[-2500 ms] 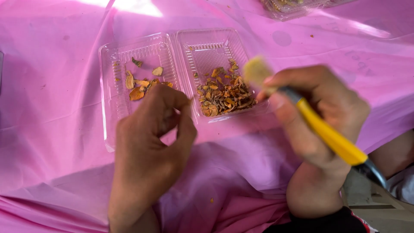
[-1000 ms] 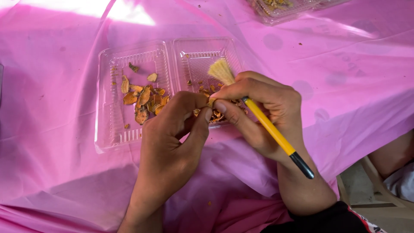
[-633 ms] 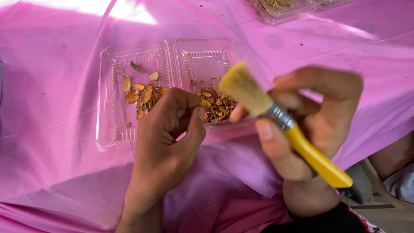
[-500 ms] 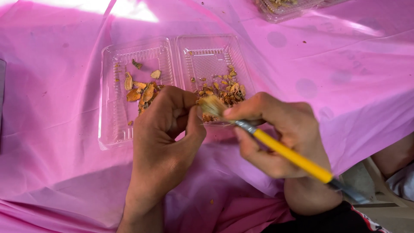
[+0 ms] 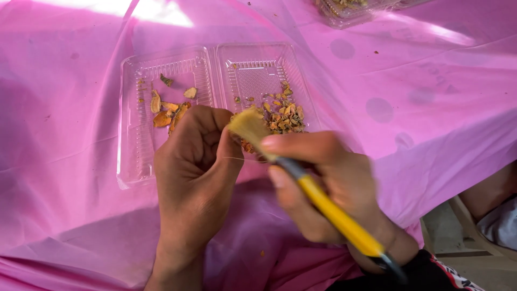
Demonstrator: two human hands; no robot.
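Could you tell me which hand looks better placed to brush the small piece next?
Probably the right hand: it already holds the yellow-handled brush, bristles beside the left hand, whose curled fingers hide whatever they pinch.

Sorting worktable: pink plastic cover, clamshell trays of dried pieces.

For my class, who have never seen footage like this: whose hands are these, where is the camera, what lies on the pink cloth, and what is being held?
There is no machine here. The single picture comes from a camera worn on a person's head, looking down at their own two bare hands. The right hand holds a yellow-handled brush, its pale bristles against the left hand, which is curled shut; what it pinches is hidden. On the pink cloth lies an open clear plastic box in two halves: the left half holds a few larger orange-brown pieces, the right half a heap of smaller crumbs. Another clear container shows at the top edge.
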